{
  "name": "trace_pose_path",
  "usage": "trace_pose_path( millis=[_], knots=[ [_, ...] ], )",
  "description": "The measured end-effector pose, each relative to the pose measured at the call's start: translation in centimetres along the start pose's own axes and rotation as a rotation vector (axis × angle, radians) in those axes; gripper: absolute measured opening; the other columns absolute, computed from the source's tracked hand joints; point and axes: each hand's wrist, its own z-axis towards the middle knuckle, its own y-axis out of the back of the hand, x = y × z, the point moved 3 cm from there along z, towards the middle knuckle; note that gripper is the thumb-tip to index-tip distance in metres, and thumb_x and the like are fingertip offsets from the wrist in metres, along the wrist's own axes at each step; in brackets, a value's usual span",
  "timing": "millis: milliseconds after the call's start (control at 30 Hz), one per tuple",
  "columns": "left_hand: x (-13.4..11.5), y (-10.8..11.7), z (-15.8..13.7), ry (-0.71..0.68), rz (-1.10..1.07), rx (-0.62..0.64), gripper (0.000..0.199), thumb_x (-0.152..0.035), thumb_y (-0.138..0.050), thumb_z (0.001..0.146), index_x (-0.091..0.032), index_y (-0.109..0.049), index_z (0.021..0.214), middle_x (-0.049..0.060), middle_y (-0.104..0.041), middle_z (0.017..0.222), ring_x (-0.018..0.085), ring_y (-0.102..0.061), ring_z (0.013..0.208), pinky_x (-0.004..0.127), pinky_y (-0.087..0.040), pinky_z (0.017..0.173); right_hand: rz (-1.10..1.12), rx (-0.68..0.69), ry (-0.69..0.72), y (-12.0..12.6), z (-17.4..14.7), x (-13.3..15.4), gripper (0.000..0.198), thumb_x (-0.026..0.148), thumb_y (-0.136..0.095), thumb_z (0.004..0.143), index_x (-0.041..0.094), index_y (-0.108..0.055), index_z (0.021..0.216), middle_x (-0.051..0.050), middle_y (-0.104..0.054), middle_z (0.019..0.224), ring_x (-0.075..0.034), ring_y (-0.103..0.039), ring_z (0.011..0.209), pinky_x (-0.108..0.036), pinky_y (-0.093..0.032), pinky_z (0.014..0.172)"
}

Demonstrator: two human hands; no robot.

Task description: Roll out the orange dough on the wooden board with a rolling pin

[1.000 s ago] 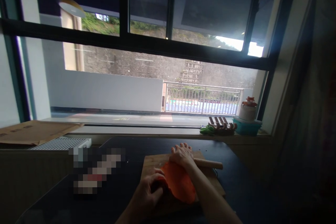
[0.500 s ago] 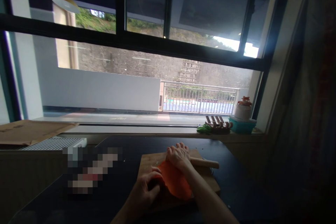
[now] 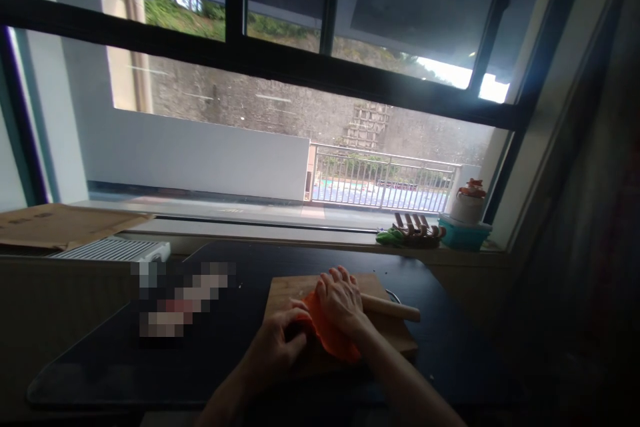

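Note:
On a wooden board (image 3: 285,287) lies a thin, soft orange sheet (image 3: 333,337), looking like rolled-out dough or clay. My left hand (image 3: 280,340) is curled at the sheet's left edge, its fingers holding that edge. Spread across the sheet's far part is my right hand (image 3: 343,300), palm down with the fingers stretched forward. A wooden rolling pin (image 3: 395,307) sticks out to the right from beside or under the right hand; its other end is hidden. Part of the sheet is covered by both hands.
The board rests on a dark table (image 3: 240,353). A blurred-out patch (image 3: 185,303) is on its left. Beyond stand a window sill with a brown rack (image 3: 423,232), a green item (image 3: 391,236) and a teal box (image 3: 465,233). Cardboard (image 3: 65,223) lies at far left.
The view has shifted, so the table sits higher in the picture. Both hands stay at the sheet, in nearly the same pose, and slightly less of its right side shows.

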Motion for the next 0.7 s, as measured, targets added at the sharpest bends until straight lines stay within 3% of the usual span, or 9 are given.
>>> trace_pose_path(
  millis=[167,267,367,467,567,700],
  knots=[
    [0.0,0.2,-1.4,-0.004,0.277,-0.119,0.034,-0.016,-0.051,0.081,-0.024,-0.065,0.111,0.008,-0.063,0.124,0.023,-0.063,0.111,0.034,-0.051,0.096,-0.051,0.106,-0.047,0.5,5.0,-2.0,0.043,0.044,-0.028,0.099,0.025,-0.064,0.112,-0.010,-0.056,0.128,-0.027,-0.040,0.126,-0.045,-0.033,0.099],
    [-0.3,-0.4,-2.5,-0.070,0.380,-0.089,0.044,-0.013,-0.045,0.084,-0.028,-0.060,0.122,0.005,-0.060,0.132,0.022,-0.059,0.120,0.033,-0.049,0.101,-0.043,0.117,-0.084,0.9,7.1,-3.2,0.041,0.044,-0.032,0.098,0.022,-0.064,0.114,-0.012,-0.058,0.122,-0.025,-0.050,0.115,-0.039,-0.037,0.094],
    [-0.4,-0.9,-2.8,-0.116,0.420,-0.045,0.055,-0.006,-0.042,0.081,-0.030,-0.056,0.128,0.004,-0.055,0.138,0.021,-0.052,0.128,0.035,-0.044,0.106,-0.033,0.057,-0.119,1.0,6.7,-4.4,0.048,0.037,-0.022,0.101,0.018,-0.066,0.109,-0.013,-0.064,0.113,-0.023,-0.057,0.106,-0.035,-0.040,0.091],
    [0.1,-0.7,-2.0,-0.067,0.426,-0.039,0.064,-0.004,-0.046,0.075,-0.030,-0.051,0.134,0.006,-0.051,0.142,0.024,-0.049,0.130,0.039,-0.043,0.108,-0.051,0.051,-0.105,0.9,4.8,-5.7,0.053,0.042,-0.020,0.101,0.022,-0.070,0.100,-0.010,-0.069,0.100,-0.023,-0.063,0.096,-0.034,-0.042,0.086],
    [0.3,-0.3,-0.4,-0.014,0.367,-0.025,0.056,-0.008,-0.053,0.074,-0.028,-0.060,0.125,0.008,-0.056,0.133,0.026,-0.056,0.121,0.040,-0.046,0.104,-0.088,0.064,-0.125,1.7,3.6,-7.3,0.054,0.044,-0.022,0.100,0.023,-0.072,0.094,-0.009,-0.071,0.091,-0.023,-0.065,0.089,-0.034,-0.043,0.082],
    [-0.8,0.4,1.6,-0.001,0.155,0.030,0.023,-0.017,-0.053,0.080,-0.024,-0.070,0.094,0.006,-0.061,0.117,0.022,-0.061,0.110,0.029,-0.051,0.094,-0.046,0.030,-0.172,3.8,4.2,-8.6,0.049,0.040,-0.023,0.101,0.026,-0.070,0.105,-0.007,-0.071,0.090,-0.021,-0.065,0.085,-0.031,-0.043,0.075]
  ],
)
